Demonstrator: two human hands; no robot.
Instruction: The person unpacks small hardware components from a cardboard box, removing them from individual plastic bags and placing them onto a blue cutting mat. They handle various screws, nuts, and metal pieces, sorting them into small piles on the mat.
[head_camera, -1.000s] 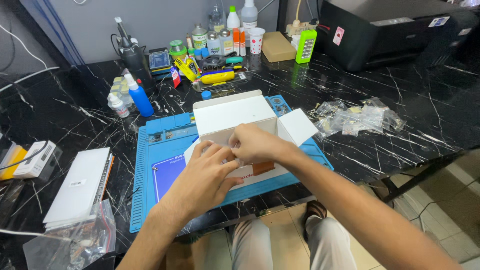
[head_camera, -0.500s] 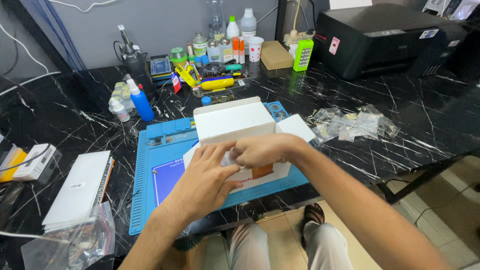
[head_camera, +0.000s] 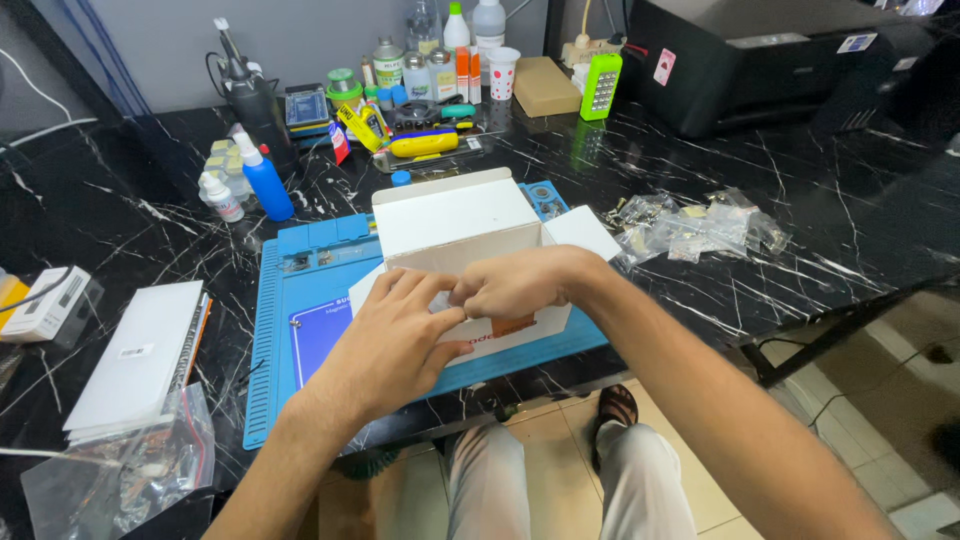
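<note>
the box (head_camera: 455, 215) is white, with some orange print low on its front side. the mat (head_camera: 300, 300) under it is blue with a darker blue rectangle. the table (head_camera: 700, 160) is black with thin white veins, like marble. the squeeze bottle (head_camera: 265, 180) is blue with a white top. the small lamp (head_camera: 601, 86) is bright green. the printer (head_camera: 760, 55) is black. the flat carton (head_camera: 140, 355) at the left is white.

My white cardboard box (head_camera: 455, 215) sits upright on the blue mat, flaps spread open; its near wall shows orange print; small, squarish.
</note>
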